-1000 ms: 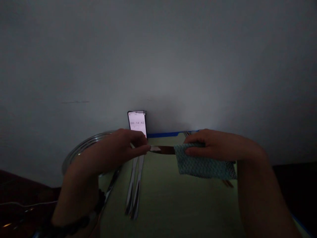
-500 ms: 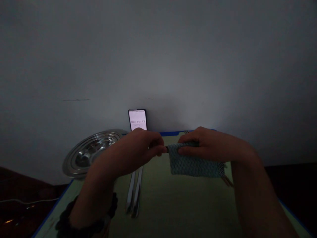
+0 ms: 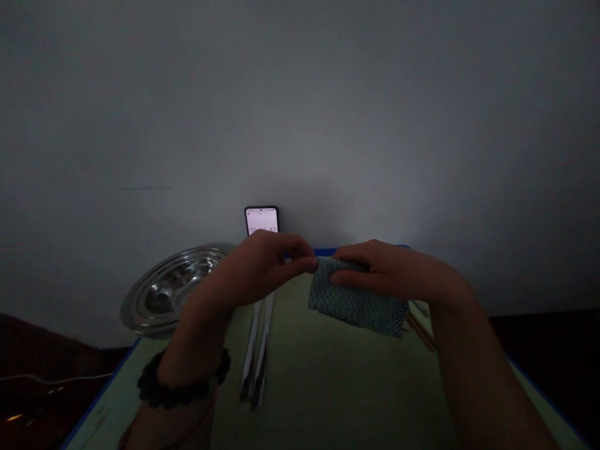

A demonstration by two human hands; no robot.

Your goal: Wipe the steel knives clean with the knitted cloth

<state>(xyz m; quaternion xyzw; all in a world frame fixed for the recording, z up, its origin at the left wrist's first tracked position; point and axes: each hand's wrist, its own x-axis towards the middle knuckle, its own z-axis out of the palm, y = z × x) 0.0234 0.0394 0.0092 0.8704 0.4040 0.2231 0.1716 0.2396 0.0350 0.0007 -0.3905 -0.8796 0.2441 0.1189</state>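
My right hand point(image 3: 379, 265) is closed over the folded top of a grey-green textured cloth point(image 3: 356, 303), thumb on the near side. The rest of the cloth hangs down above the table, its checked end to the right. At the cloth's upper left corner, my left hand point(image 3: 276, 259) pinches with thumb and fingertips. What lies between those fingertips is too small and dark to make out. Whether the cloth is wrapped round anything is hidden. A dark beaded bracelet point(image 3: 173, 394) circles my left wrist.
Stacked shiny metal bowls or dishes point(image 3: 140, 306) stand at the table's left. Two long metal cutlery pieces point(image 3: 255, 356) lie side by side on the green table point(image 3: 337, 387). Thin brown sticks point(image 3: 422, 331) lie near my right wrist. A lit phone point(image 3: 261, 219) leans on the wall point(image 3: 300, 125).
Both hands have shifted slightly, with the cloth moving left and up. The thin dark piece that showed between my left fingertips and the cloth is now out of sight.
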